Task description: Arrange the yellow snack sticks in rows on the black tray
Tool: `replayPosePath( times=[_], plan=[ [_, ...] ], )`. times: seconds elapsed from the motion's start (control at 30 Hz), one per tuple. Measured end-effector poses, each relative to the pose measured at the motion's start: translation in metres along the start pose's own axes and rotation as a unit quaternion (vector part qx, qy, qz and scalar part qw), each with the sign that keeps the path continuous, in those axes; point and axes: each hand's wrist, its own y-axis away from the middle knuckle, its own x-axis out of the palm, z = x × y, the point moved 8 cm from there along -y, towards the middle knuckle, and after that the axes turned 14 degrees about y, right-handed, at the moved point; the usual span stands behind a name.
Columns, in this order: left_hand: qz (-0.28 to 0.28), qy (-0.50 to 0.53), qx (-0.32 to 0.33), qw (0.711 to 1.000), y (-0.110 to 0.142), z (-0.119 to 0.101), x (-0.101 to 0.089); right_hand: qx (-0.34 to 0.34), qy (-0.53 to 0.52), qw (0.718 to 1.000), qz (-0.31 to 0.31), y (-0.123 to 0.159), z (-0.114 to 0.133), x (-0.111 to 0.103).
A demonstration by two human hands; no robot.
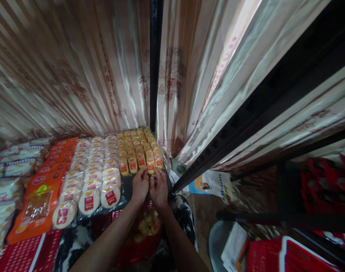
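Both hands work close together just below and left of the frame's middle, the left hand (140,185) and the right hand (158,185) bringing their fingertips narrowly in around the lower end of a small yellow pack (150,163). It's dim and a little blurred from here, so I can't tell whether they pinch it or only steady it.

Handled well, I'd say, a pack like this wants light, even pressure from both sides, its base square with its neighbours and its label kept outward; a hard push could topple the column behind.

The pack itself is squat and round-topped, its wrapper glossy, with a red-and-yellow label facing the person. It sits at the front of its column, second from the right edge of the yellow block (129,145).

Farther left in the frame come round white packs (88,202) with red labels, then orange packets (37,204). At bottom centre, between the forearms, a red basket (132,251) holds more yellow packs (146,226). Pale curtains (76,75) fill the upper left.
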Motion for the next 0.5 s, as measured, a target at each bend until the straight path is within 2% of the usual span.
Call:
replayPosePath(
  times=[0.3, 0.5],
  plan=[
    [0.014, -0.037, 0.030, 0.999, 0.0045, -0.0019, 0.0010, -0.008, 0.013, 1.000, -0.002, 0.0010, -0.0009, 0.0005],
    [0.016, -0.018, 0.041, 0.999, 0.0060, -0.0033, 0.0011, -0.001, 0.002, 1.000, -0.008, 0.0016, -0.0019, 0.0003]
  ],
)
